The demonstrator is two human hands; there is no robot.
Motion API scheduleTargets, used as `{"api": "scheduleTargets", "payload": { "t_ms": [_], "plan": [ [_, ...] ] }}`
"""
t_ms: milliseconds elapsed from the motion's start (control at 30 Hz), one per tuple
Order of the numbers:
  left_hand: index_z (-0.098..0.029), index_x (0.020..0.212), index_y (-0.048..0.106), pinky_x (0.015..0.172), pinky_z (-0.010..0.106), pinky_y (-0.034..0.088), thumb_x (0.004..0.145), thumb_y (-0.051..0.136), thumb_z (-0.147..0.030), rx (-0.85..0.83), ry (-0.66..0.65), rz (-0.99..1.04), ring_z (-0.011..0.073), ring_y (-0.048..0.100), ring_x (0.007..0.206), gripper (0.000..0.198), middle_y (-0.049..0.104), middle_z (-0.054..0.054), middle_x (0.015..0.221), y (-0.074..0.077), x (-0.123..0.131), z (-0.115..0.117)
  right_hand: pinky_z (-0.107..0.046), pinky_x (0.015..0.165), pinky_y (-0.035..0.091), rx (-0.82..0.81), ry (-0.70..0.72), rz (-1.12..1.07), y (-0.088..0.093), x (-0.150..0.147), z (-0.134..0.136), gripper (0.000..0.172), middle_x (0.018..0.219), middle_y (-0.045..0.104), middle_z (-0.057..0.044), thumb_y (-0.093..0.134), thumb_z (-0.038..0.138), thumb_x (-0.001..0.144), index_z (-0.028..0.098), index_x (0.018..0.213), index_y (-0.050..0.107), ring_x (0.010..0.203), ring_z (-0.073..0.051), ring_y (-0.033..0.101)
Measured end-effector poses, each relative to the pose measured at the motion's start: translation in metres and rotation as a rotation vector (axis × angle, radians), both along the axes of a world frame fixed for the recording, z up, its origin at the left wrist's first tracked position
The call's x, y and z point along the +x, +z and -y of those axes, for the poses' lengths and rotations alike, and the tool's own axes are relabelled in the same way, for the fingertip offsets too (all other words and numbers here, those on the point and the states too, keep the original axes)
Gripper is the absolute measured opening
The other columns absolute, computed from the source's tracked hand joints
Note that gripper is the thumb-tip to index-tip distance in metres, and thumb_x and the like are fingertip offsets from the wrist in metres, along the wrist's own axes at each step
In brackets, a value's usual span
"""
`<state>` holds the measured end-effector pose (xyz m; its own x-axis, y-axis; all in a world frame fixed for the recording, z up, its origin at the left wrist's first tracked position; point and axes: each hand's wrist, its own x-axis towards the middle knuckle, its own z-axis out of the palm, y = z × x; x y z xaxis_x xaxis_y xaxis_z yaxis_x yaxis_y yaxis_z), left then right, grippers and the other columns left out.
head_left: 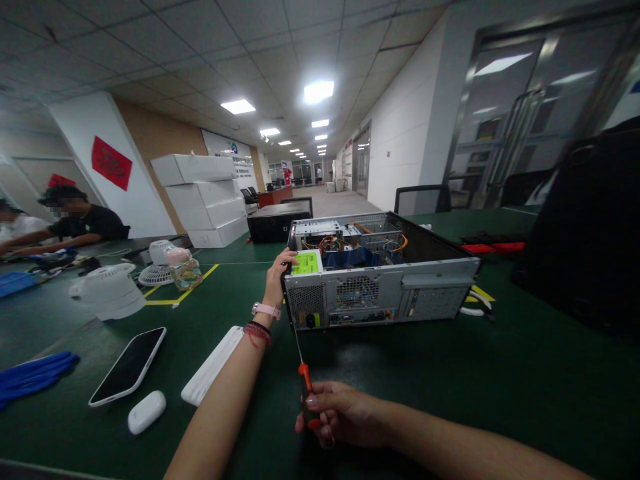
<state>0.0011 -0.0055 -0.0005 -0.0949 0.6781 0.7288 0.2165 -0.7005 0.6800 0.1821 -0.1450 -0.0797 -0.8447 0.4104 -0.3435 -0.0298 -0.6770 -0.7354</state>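
Observation:
An opened desktop computer case (350, 280) lies on the green table, its back panel facing me. My left hand (277, 275) grips the case's left corner, with fingers over the top edge beside the power supply (307, 263) and its yellow-green label. In my right hand (340, 410) is a screwdriver (306, 387) with an orange and dark handle, closed between thumb and fingers. Its thin shaft points up and its tip is at the lower left corner of the back panel. Whether the tip sits in a screw is too small to tell.
Left on the table are a phone (131, 367), a white earbud case (147, 412), a long white object (213, 363), blue gloves (37, 377), a white fan (157, 267) and a jar (184, 270). A dark bag (580, 233) stands right. White boxes (200, 200) and a person (80, 217) are farther left.

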Motion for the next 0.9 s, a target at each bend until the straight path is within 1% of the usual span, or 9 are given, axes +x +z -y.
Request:
{"api": "scheduleTargets", "payload": {
  "t_ms": [233, 433, 533, 700, 900],
  "plan": [
    [-0.017, 0.073, 0.06, 0.108, 0.041, 0.029, 0.079, 0.033, -0.025, -0.007, -0.001, 0.002, 0.0247, 0.043, 0.126, 0.028, 0.065, 0.008, 0.108, 0.0012, 0.0007, 0.0016, -0.024, 0.053, 0.036, 0.032, 0.0, 0.028, -0.0045, -0.0019, -0.0017, 0.041, 0.072, 0.068, -0.003, 0.074, 0.031, 0.06, 0.018, 0.082, 0.042, 0.041, -0.003, 0.042],
    [-0.017, 0.073, 0.06, 0.108, 0.041, 0.029, 0.078, 0.033, -0.025, -0.011, 0.003, -0.003, 0.0252, 0.043, 0.126, 0.028, 0.064, 0.008, 0.109, 0.0029, 0.0019, 0.0033, -0.025, 0.053, 0.039, 0.029, -0.013, 0.091, -0.007, -0.0026, -0.0031, 0.045, 0.065, 0.064, 0.001, 0.075, 0.031, 0.056, 0.018, 0.085, 0.044, 0.041, -0.005, 0.046],
    [-0.017, 0.073, 0.06, 0.109, 0.041, 0.028, 0.078, 0.034, -0.026, -0.007, -0.005, -0.004, 0.025, 0.043, 0.126, 0.028, 0.064, 0.008, 0.109, 0.0023, 0.0013, 0.0023, -0.025, 0.053, 0.039, 0.027, -0.001, 0.068, -0.0058, -0.0022, -0.0027, 0.045, 0.067, 0.065, 0.001, 0.075, 0.031, 0.057, 0.018, 0.085, 0.043, 0.043, -0.006, 0.049],
    [-0.018, 0.073, 0.06, 0.109, 0.04, 0.028, 0.078, 0.034, -0.025, -0.004, -0.016, 0.012, 0.0245, 0.042, 0.127, 0.027, 0.064, 0.008, 0.109, 0.0003, -0.0001, 0.0006, -0.024, 0.055, 0.041, 0.036, 0.048, 0.023, -0.0027, -0.0014, -0.0035, 0.044, 0.078, 0.067, -0.004, 0.074, 0.03, 0.061, 0.016, 0.092, 0.045, 0.052, -0.008, 0.057],
    [-0.017, 0.074, 0.061, 0.11, 0.04, 0.027, 0.078, 0.034, -0.025, 0.005, -0.025, 0.014, 0.0245, 0.042, 0.127, 0.028, 0.064, 0.008, 0.109, -0.0009, -0.0004, 0.0, -0.025, 0.056, 0.044, 0.011, 0.066, 0.007, 0.0, -0.0005, -0.0043, 0.046, 0.081, 0.067, -0.003, 0.074, 0.027, 0.062, 0.015, 0.098, 0.048, 0.055, -0.01, 0.06]
  ]
}}
